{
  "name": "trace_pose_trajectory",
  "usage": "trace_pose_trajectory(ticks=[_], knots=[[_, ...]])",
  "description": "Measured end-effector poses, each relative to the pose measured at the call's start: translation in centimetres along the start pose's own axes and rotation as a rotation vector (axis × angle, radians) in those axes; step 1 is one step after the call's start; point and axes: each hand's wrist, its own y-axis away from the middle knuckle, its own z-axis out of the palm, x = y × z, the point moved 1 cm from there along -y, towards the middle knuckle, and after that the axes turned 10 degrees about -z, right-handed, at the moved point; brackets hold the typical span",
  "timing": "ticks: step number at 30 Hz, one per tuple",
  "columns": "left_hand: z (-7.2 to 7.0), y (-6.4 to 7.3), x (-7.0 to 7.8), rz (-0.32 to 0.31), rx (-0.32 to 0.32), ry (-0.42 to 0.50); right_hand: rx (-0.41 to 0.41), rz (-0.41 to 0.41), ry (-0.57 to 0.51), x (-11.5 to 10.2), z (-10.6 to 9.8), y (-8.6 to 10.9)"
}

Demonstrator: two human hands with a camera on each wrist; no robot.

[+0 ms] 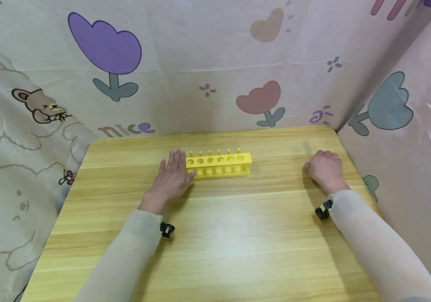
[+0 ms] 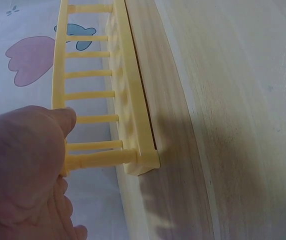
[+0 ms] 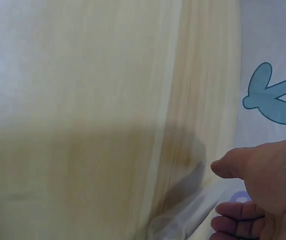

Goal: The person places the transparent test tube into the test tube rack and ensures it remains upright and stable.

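A yellow test tube rack (image 1: 219, 160), with a row of round holes and short pegs along its back, stands in the far middle of the table. My left hand (image 1: 171, 176) rests on the rack's left end, fingers straight and pointing away, thumb at the front edge. In the left wrist view the thumb (image 2: 69, 120) lies against the rack's upper plate. Farther right, my right hand (image 1: 325, 167) has its fingers curled around a clear tube (image 3: 183, 220), whose far part shows past the knuckles. Its middle is hidden by the hand.
The wooden table (image 1: 230, 235) is bounded by a patterned curtain (image 1: 185, 50) along its far edge and both sides. Each wrist carries a small black camera. The rack's holes hold no tubes.
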Motion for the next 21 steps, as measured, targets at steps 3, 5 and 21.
trace_pose_trajectory(ticks=[3, 5, 21], knots=[[0.1, 0.0, 0.0, -0.002, -0.001, 0.009, -0.043, 0.016, 0.01, 0.1, 0.0, -0.5], [0.1, 0.0, 0.0, -0.001, -0.004, 0.018, -0.065, 0.025, 0.011, 0.2, 0.0, -0.8], [-0.1, 0.0, 0.2, -0.005, -0.008, 0.016, -0.273, 0.053, -0.039, 0.9, -1.6, -3.4]])
